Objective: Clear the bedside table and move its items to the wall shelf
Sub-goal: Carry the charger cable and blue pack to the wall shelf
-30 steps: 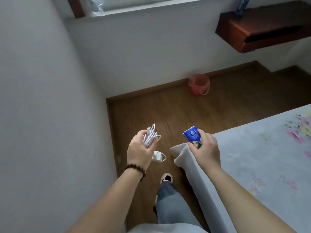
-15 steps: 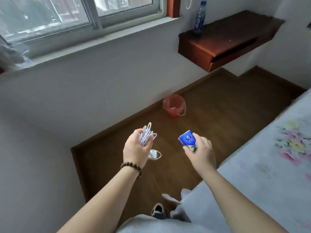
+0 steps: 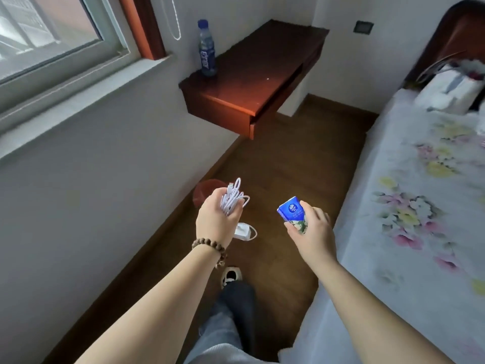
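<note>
Nearest the camera, a leg in blue jeans (image 3: 225, 327) steps forward over the wooden floor (image 3: 296, 179), a pale shoe (image 3: 231, 275) at its end. Both bare forearms reach out ahead at about the same height, well apart from each other. The left hand (image 3: 216, 223), palm turned inward, with a brown bead bracelet (image 3: 210, 245) on the wrist, has its grip closed tight around a bundle of white cable (image 3: 232, 199); loops stick up above the knuckles, and a white charger plug (image 3: 242, 231) hangs just below the fist. The right hand (image 3: 313, 229), back upward, has its grip closed on a small blue tissue pack (image 3: 292, 214), thumb on the near side and fingers over the far side, the blue end tilted up and to the left. A red bin (image 3: 203, 190) stands on the floor by the wall, partly hidden behind the left hand. The bed with a floral sheet (image 3: 420, 193) runs along the right. Further off, the dark wooden wall shelf (image 3: 252, 82) projects from the wall below the window (image 3: 52, 40), with a blue-labelled bottle (image 3: 207, 51) upright at its far left corner. Against the view half a second earlier, the shelf now sits larger and closer to centre, the bed's headboard (image 3: 451, 32) has come into sight, and the bin has shifted from ahead of the hands to behind the left one; both grips are unchanged.
</note>
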Demonstrator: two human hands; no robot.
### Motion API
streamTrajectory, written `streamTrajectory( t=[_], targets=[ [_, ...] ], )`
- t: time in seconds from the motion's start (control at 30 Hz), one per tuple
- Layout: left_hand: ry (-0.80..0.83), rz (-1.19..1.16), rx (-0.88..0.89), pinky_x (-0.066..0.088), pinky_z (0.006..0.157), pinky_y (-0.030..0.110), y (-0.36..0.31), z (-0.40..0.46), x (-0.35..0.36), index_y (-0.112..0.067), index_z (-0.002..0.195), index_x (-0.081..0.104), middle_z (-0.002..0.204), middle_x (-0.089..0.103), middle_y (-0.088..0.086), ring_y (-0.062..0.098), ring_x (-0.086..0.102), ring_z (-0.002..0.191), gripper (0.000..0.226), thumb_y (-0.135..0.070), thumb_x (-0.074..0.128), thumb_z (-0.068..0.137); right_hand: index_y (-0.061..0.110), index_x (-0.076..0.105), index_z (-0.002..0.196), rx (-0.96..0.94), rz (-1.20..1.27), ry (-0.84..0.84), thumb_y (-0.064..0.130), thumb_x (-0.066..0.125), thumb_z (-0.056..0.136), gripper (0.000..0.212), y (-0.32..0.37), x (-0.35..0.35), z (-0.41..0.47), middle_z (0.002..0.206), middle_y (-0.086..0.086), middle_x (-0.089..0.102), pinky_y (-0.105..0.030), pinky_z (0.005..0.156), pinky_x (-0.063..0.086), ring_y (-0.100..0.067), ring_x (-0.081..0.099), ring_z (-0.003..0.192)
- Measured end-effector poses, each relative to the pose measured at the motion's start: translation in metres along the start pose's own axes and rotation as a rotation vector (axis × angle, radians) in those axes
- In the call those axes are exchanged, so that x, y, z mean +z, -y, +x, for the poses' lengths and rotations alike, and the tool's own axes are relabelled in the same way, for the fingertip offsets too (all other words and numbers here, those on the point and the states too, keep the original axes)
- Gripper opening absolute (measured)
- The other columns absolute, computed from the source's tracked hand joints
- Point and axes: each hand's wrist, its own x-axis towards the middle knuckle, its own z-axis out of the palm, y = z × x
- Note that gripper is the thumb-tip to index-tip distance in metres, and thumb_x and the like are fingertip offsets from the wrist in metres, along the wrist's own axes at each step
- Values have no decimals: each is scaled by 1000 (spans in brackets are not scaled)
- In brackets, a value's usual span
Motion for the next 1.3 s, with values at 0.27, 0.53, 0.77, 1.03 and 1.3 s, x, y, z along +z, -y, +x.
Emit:
streamTrajectory(
  t=[0.27, 0.53, 0.77, 1.03, 1.3],
  targets=[
    [167, -24, 149, 46, 64, 25, -32, 187, 56, -28, 100, 57, 84, 64, -10, 9, 60, 75, 21, -42, 63, 85, 17, 47, 130, 204, 12, -177, 35, 73, 77, 62, 11, 7, 146, 116, -4, 55, -22, 67, 46, -13, 52, 101],
    [236, -100, 195, 53, 71, 38, -73, 316, 130, -26, 102, 59, 86, 67, -6, 17, 63, 81, 27, -44, 66, 83, 16, 47, 131, 311, -50, -270, 32, 72, 79, 60, -4, -7, 259, 114, -5, 55, -27, 70, 45, -17, 52, 102],
    [235, -109, 239, 55, 70, 38, -121, 400, 212, -27, 104, 58, 85, 65, -10, 11, 62, 79, 29, -46, 64, 83, 16, 51, 127, 273, -23, -307, 27, 73, 77, 56, -49, -20, 378, 110, -6, 57, -29, 73, 45, -21, 52, 101],
    [175, -100, 186, 55, 72, 40, -220, 500, 327, -31, 102, 57, 87, 64, -10, 9, 62, 81, 28, -50, 64, 82, 12, 51, 128, 141, -12, -235, 27, 75, 76, 59, -125, -66, 549, 108, -8, 60, -38, 77, 51, -22, 54, 98],
    [124, -126, 149, 57, 66, 40, -308, 605, 403, -27, 100, 57, 88, 65, -8, 11, 64, 77, 30, -49, 65, 82, 15, 50, 128, 48, -12, -182, 34, 73, 76, 60, -178, -106, 697, 114, -4, 60, -22, 74, 48, -15, 54, 103]
  ],
)
